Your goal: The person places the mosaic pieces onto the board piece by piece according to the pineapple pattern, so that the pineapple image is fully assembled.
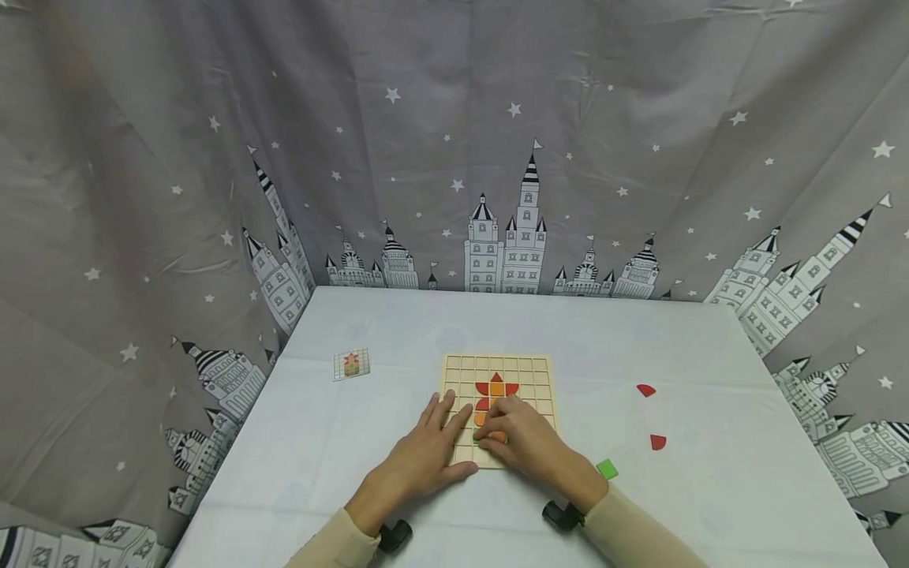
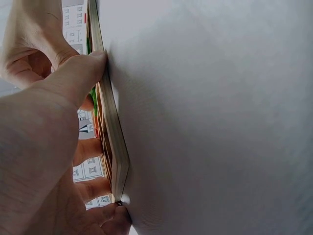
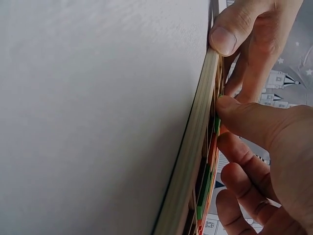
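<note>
A pale wooden grid board [image 1: 531, 369] lies on the white table with red and orange pieces set in its squares. My left hand [image 1: 422, 454] rests on the board's left side, its fingers spread and fairly straight. In the left wrist view its thumb [image 2: 80, 73] presses the board's near edge. My right hand [image 1: 529, 442] is over the lower middle of the board, thumb and index finger pinching a small green piece [image 3: 217, 123] down at the grid. The right palm and fingers hide part of the pattern. Another green piece [image 3: 204, 193] shows on the board in the right wrist view.
A small pattern card [image 1: 352, 364] lies left of the board. To the right are two red quarter-round pieces [image 1: 645, 390] and a green square [image 1: 607, 468], the latter close by my right wrist. A grey curtain [image 1: 426, 95] with printed castles hangs behind the table.
</note>
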`<state>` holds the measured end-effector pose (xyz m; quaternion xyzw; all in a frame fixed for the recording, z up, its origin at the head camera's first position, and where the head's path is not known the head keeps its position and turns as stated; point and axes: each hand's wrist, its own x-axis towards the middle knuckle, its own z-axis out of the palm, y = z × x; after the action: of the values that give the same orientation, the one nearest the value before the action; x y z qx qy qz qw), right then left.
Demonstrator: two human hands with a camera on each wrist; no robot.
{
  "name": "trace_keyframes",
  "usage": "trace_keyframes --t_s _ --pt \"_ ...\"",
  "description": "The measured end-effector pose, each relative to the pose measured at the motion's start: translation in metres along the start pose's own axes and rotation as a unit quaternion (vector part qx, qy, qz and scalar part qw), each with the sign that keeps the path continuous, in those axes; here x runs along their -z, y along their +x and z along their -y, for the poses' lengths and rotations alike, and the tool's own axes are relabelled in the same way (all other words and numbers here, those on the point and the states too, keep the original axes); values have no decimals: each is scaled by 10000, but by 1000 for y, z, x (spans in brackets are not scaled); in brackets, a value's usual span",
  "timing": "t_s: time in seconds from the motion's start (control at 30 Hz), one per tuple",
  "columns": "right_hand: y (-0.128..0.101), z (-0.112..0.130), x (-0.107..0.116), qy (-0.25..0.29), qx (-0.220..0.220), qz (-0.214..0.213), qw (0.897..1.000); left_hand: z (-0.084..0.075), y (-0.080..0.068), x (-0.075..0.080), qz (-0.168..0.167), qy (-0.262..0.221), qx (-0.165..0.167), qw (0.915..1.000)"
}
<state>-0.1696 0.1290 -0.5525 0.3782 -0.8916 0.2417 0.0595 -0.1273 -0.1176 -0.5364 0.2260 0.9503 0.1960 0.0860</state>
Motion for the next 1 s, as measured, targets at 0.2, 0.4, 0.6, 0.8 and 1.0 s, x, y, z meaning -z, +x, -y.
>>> trace_keyframes --t_s 0.2,0.4,0.6,0.8,1.0 --pt "0 0 0 35 28 20 10000 0 0 0 -1 -4 4 10000" --pt "-2 1 5 111 88 10 9999 1 1 -1 -21 4 -12 10000" --pt "-14 -3 14 153 93 -205 9996 3 2 -5 -58 -41 -57 10000" --pt "-34 -18 28 356 -293 -115 9989 3 2 -6 -94 -53 -32 9999" --pt "-62 -38 43 643 -737 49 9952 2 2 -5 -87 -91 22 9999"
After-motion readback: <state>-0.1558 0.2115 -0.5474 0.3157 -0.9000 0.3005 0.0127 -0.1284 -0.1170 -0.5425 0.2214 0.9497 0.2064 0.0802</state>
